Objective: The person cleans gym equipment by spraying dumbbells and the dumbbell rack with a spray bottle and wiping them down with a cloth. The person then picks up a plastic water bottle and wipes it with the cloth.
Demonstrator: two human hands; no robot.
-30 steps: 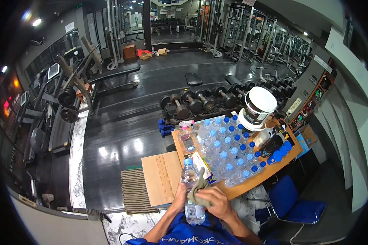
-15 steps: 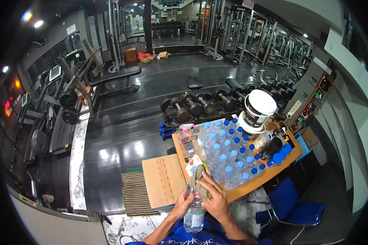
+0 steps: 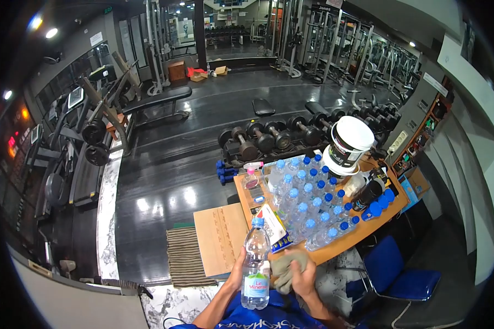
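Upright in front of my body is a clear plastic bottle [image 3: 256,268] with a light blue cap and a printed label. My left hand [image 3: 237,272] grips its left side, fingers partly hidden behind it. A greenish-grey cloth [image 3: 286,270] is bunched in my right hand [image 3: 304,278], just right of the bottle. Many similar bottles [image 3: 311,205] with light and dark blue caps stand in rows on the wooden table [image 3: 335,251]. A small box [image 3: 270,222] lies at the table's near left, behind the held bottle.
A white bucket [image 3: 352,137] stands at the table's back, with a pink-topped spray bottle [image 3: 251,176] at its left corner. Right of the table is a blue chair [image 3: 395,271]. A cardboard sheet [image 3: 221,238] and striped mat [image 3: 187,256] are at left. Dumbbells [image 3: 280,136] line a rack behind.
The cloth has come off the bottle's top and moved down to the right with my right hand. The bottle's cap shows again, and its label has turned to face me.
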